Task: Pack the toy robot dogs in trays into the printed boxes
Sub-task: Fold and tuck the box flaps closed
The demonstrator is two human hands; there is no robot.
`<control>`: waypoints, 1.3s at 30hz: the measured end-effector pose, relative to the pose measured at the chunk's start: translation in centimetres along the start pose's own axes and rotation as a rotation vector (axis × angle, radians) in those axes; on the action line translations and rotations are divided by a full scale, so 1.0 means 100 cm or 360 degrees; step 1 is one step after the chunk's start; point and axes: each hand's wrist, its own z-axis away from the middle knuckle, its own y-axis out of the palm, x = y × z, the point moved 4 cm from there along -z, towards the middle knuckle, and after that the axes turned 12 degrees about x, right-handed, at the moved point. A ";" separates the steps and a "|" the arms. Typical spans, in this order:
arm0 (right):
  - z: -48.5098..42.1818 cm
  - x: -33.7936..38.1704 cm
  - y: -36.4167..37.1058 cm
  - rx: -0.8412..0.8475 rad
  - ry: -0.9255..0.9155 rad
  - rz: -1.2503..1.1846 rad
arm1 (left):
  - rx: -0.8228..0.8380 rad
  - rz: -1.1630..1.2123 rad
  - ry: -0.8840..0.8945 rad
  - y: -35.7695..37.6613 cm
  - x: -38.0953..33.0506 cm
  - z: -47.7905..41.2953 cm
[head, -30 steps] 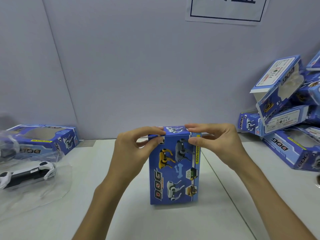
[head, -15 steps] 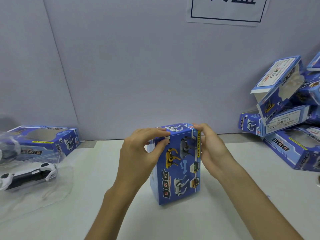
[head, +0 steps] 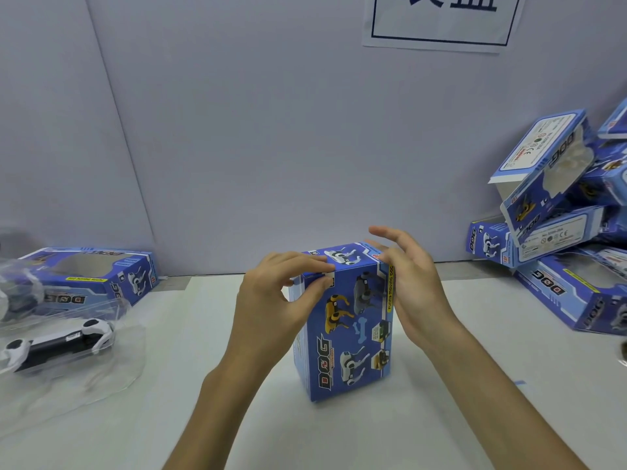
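Table (head: 237, 429): white; bears the upright box (head: 353, 337) and everything listed below.
Pile of boxes (head: 556, 239): well to the right of the upright box, heaped against the wall (head: 271, 147). Topmost one tilted, with an end flap open.
Tray (head: 68, 374): clear plastic, well to the left of the upright box, lying flat. Holds a toy dog (head: 57, 340), white and black, on its side. Not yet boxed.
Window box (head: 91, 276): left of the upright box and behind the tray, lying flat with the window up. Contents not discernible.
Upright box: stands on end, printed face toward the camera, top flap (head: 342, 257) folded down. Contents hidden; presumably a trayed dog already inside.
Left hand (head: 271, 300): grasps the upper left corner of the upright box, fingers over the top flap, thumb on the printed face.
Right hand (head: 414, 283): released, fingers spread and relaxed beside the upper right edge of the upright box. Contact with the card not certain.
Top flap: step in hand, by judgement, is closing.
- Hold the left pinch firm to steady the box.
- Lay the right fingers flat on the right side of the flap.
- Press down evenly until the tuck tongue seats fully and the flap lies flush.
- Avoid squeezing the walls: thin card dents easily, and bowed walls block the tongue.
- Check that no corner stands proud.
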 end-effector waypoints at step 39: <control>-0.004 -0.027 -0.004 -0.0017 0.0236 0.0256 | -0.0051 -0.0278 -0.0456 0.011 0.024 0.007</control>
